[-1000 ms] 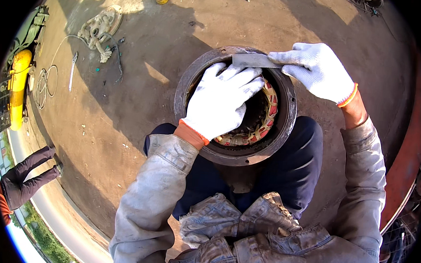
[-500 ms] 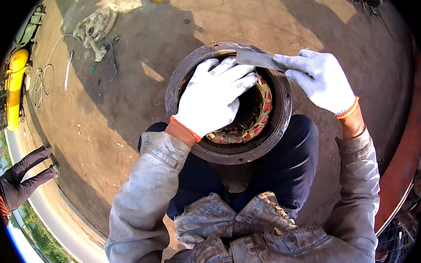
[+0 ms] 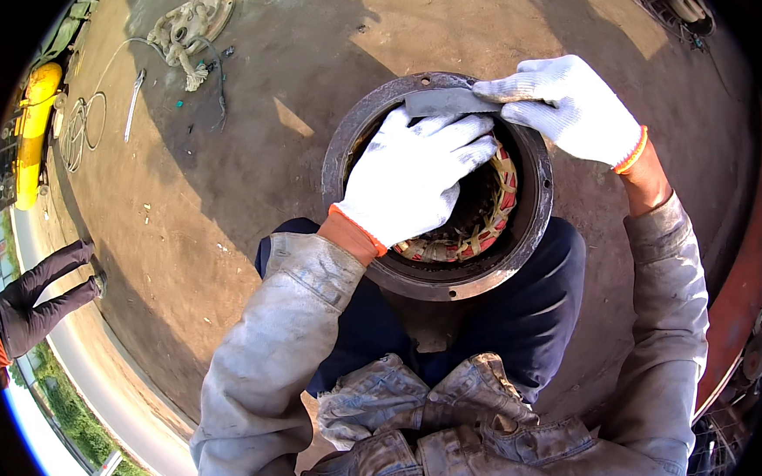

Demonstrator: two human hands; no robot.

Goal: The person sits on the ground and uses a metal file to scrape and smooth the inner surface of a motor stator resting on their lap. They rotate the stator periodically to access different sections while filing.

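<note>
A round dark metal motor housing (image 3: 342, 153) stands upright between my knees, its open end up. Inside it runs a ring of coil windings (image 3: 503, 206), bound with pale lacing over red. My left hand (image 3: 407, 174), in a white knit glove, lies across the opening with fingers stretched and slightly apart; the fingertips reach the inner far side. My right hand (image 3: 572, 108), gloved alike, pinches the right end of a flat grey strip (image 3: 446, 102). That strip lies along the far rim, just beyond my left fingers. Whether it is a blade, I cannot tell.
At the far left a round part with pale rope (image 3: 189, 30) lies on the ground, near a wrench-like tool (image 3: 133, 105) and a looped cable (image 3: 81, 124). Yellow equipment (image 3: 34, 134) stands at the left edge. A person (image 3: 37, 300) is beyond. A reddish metal edge (image 3: 750, 269) curves at right.
My right hand has brought the grey strip leftward along the far rim, closer over my left fingertips. The whole view has shifted slightly. My left hand stays across the opening.
</note>
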